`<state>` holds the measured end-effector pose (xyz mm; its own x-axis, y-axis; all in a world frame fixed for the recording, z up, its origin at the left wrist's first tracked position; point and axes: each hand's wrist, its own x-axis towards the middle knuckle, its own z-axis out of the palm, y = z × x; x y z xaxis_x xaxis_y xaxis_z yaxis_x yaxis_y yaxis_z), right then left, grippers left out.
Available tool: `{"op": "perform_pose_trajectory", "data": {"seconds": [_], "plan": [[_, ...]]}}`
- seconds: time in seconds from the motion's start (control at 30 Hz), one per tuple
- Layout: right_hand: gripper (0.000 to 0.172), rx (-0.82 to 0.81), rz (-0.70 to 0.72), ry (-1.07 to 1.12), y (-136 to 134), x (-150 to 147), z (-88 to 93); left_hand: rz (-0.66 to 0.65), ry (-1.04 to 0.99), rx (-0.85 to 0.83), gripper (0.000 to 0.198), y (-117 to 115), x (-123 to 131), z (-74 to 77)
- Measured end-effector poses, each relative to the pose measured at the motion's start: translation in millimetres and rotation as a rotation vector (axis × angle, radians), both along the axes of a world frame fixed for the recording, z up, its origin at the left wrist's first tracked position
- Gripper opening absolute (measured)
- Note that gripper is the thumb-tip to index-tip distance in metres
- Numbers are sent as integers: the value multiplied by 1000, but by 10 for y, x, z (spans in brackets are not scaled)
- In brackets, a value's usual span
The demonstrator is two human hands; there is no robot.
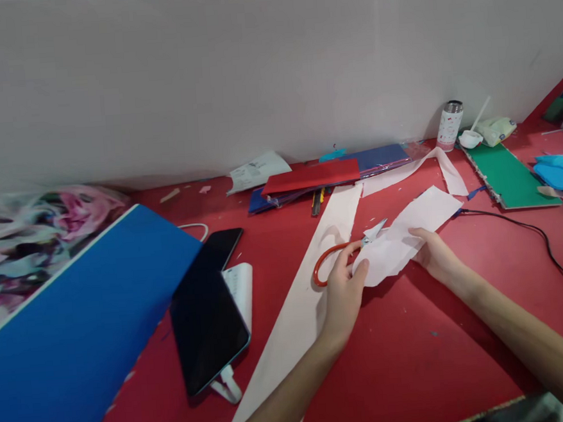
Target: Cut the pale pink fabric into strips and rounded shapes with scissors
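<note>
A pale pink-white piece of paper (397, 245) is held up between both hands above the red table. My left hand (342, 290) pinches its lower left corner between thumb and fingers. At the paper's right edge, my right hand (434, 255) grips it with the thumb on top and the fingers underneath. Red-handled scissors (324, 266) are beside my left hand, their blades pointing up and right, partly covered by the paper and fingers; whether the fingers also touch the handle is unclear. Under the scissors lies a long cream strip (290, 339).
On the red table (393, 370), a blue board (87, 321), a black phone (208, 332) and a white power bank (241, 291) lie left. Red and blue packets (312, 175) lie behind. A bottle (450, 125), green board (510, 175) and black cable (528, 224) are right.
</note>
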<state>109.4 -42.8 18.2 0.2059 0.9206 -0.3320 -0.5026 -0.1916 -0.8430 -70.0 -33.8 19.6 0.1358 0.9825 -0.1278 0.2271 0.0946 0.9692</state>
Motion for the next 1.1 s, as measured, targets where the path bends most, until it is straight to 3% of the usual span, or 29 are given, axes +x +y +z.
{"op": "perform_pose_trajectory", "data": {"seconds": [0.1, 0.3, 0.47, 0.73, 0.9, 1.1], "plan": [[25, -67, 47, 199, -45, -73, 10, 36, -30, 32, 49, 2, -13, 17], [31, -32, 141, 360, -167, -308, -7, 39, -28, 37, 46, 17, -34, 31], [27, -98, 130, 341, -186, -400, -10, 35, -24, 11, 48, 4, -27, 36], [25, -139, 115, 125, -204, -352, 62, 6, -89, -51, 51, -29, 8, 4], [21, -185, 53, 137, -187, -309, 32, -15, -135, -71, 48, -1, 7, -30], [15, -183, 120, 151, -146, -217, 4, -55, -134, -142, 50, 8, 24, 36]]}}
